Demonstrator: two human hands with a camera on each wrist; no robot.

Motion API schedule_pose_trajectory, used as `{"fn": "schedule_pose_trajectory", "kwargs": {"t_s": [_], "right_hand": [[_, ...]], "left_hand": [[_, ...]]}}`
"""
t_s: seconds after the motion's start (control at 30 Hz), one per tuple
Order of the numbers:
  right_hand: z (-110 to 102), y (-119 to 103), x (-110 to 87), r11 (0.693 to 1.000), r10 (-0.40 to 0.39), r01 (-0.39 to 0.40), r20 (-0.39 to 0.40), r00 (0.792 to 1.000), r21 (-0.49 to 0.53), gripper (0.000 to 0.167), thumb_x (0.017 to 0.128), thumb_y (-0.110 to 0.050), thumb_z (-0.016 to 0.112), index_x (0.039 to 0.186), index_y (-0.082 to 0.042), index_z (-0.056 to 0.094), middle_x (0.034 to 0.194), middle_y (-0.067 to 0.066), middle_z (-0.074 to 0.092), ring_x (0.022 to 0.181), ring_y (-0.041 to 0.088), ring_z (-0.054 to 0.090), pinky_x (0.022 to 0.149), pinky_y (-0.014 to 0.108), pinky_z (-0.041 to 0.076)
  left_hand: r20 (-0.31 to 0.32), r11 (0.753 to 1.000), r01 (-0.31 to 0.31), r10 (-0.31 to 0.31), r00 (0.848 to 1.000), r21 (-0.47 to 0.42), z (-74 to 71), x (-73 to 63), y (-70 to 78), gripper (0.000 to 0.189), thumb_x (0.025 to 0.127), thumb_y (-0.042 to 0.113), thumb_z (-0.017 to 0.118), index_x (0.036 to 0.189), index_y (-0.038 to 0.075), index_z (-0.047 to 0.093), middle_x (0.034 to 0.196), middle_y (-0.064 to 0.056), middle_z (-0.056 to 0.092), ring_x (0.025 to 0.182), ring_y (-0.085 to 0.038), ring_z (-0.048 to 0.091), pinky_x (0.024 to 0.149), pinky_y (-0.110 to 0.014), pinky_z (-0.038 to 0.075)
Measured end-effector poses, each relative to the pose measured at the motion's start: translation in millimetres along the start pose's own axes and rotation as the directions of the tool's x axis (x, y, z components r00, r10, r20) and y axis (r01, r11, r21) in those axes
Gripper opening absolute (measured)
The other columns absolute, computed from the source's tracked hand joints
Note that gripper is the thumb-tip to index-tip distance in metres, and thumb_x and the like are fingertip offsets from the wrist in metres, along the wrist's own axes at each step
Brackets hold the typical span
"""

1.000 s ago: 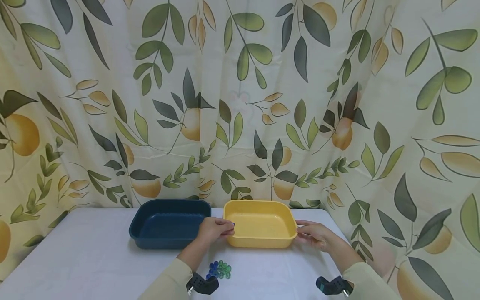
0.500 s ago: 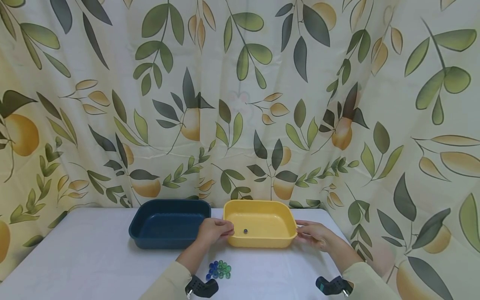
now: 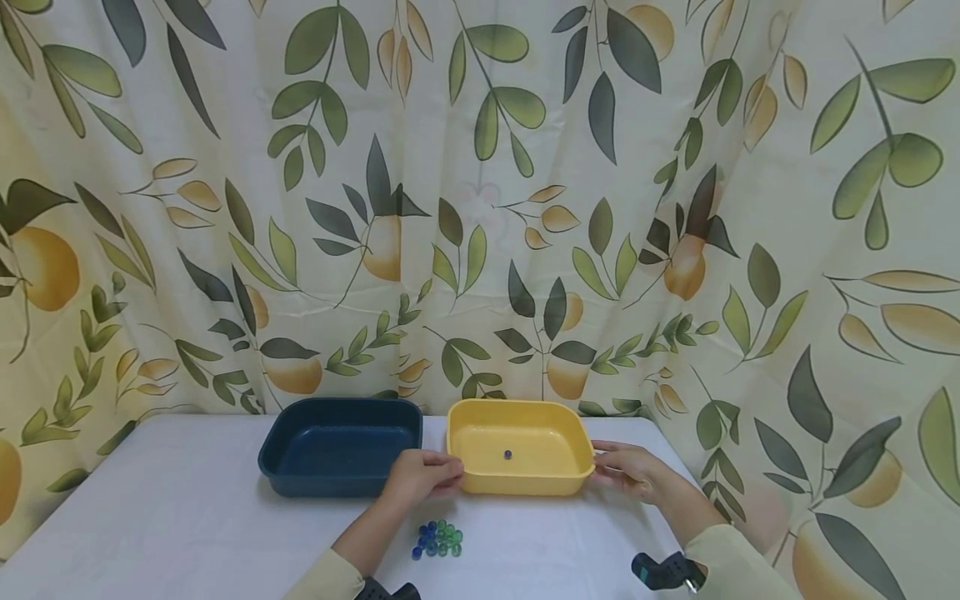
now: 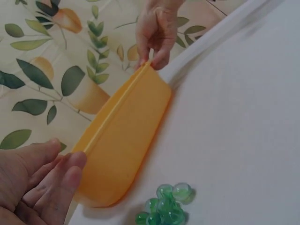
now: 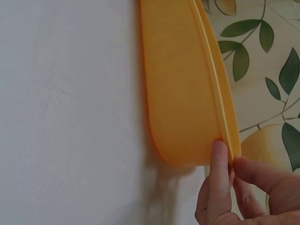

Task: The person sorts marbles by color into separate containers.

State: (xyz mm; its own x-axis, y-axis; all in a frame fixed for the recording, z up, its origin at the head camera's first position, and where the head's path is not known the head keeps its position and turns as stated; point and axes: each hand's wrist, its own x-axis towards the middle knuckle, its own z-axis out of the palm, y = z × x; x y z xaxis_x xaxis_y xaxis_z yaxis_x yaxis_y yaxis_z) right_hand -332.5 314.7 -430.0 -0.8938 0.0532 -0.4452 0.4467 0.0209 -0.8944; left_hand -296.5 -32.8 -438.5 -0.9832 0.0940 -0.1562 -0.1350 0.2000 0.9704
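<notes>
A yellow tray (image 3: 517, 485) stands on the white table, with one dark blue marble (image 3: 507, 455) on its floor. The person's right hand (image 3: 633, 471) pinches the tray's right rim between thumb and fingers, as the right wrist view shows at the corner (image 5: 253, 192). At the tray's left end is the left hand (image 3: 423, 477), its fingers loosely bent with nothing seen between them. In the left wrist view those fingers (image 4: 70, 173) overlap the tray's near end; whether they touch it I cannot tell. Blue marbles (image 3: 427, 533) and green marbles (image 3: 450, 537) lie in a cluster in front.
A dark blue tray (image 3: 330, 485) stands to the left of the yellow one, with nothing seen inside. A leaf-patterned curtain (image 3: 480, 250) hangs behind the table (image 3: 187, 533). Each wrist wears a black camera mount (image 3: 667, 572).
The left hand has let go of a blue marble, which dropped into the yellow tray and rolled right. That hand has since drawn back slightly left and toward the person. The right hand stays put.
</notes>
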Motion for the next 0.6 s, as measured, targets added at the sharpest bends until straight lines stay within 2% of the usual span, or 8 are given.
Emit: {"fn": "schedule_pose_trajectory", "kwargs": {"t_s": [0.17,0.3,0.6], "right_hand": [[0.1,0.2,0.0,1.000,0.001,-0.001,0.001,1.000,0.012,0.059,0.095,0.002,0.060,0.148,0.004,0.034,0.119,0.020,0.059,0.090,0.023,0.069,0.086,0.029,0.059],[0.3,0.1,0.1,1.000,-0.002,0.002,-0.002,1.000,0.018,0.057,0.095,0.004,0.058,0.147,0.006,0.035,0.114,0.019,0.060,0.088,0.021,0.068,0.088,0.032,0.059],[0.3,-0.6,0.0,1.000,0.000,0.000,0.000,1.000,0.011,0.058,0.095,0.003,0.058,0.148,0.006,0.034,0.121,0.022,0.057,0.090,0.022,0.068,0.090,0.033,0.058]], "left_hand": [[0.011,0.999,0.008,-0.009,1.000,0.040,-9.5,-7.7,-7.6,0.024,0.089,0.018,0.073,0.105,0.000,0.073,0.085,-0.008,0.075,0.078,-0.016,0.073,0.072,-0.026,0.061],[0.009,0.998,0.019,-0.020,1.000,0.058,-17.8,-11.8,-18.6,0.023,0.090,0.018,0.073,0.104,0.000,0.074,0.084,-0.006,0.075,0.075,-0.013,0.072,0.072,-0.026,0.061],[0.016,0.999,0.049,-0.049,0.999,0.011,-34.6,-20.0,-45.5,0.023,0.088,0.012,0.073,0.103,-0.006,0.072,0.084,-0.009,0.074,0.072,-0.012,0.071,0.068,-0.027,0.062]]}}
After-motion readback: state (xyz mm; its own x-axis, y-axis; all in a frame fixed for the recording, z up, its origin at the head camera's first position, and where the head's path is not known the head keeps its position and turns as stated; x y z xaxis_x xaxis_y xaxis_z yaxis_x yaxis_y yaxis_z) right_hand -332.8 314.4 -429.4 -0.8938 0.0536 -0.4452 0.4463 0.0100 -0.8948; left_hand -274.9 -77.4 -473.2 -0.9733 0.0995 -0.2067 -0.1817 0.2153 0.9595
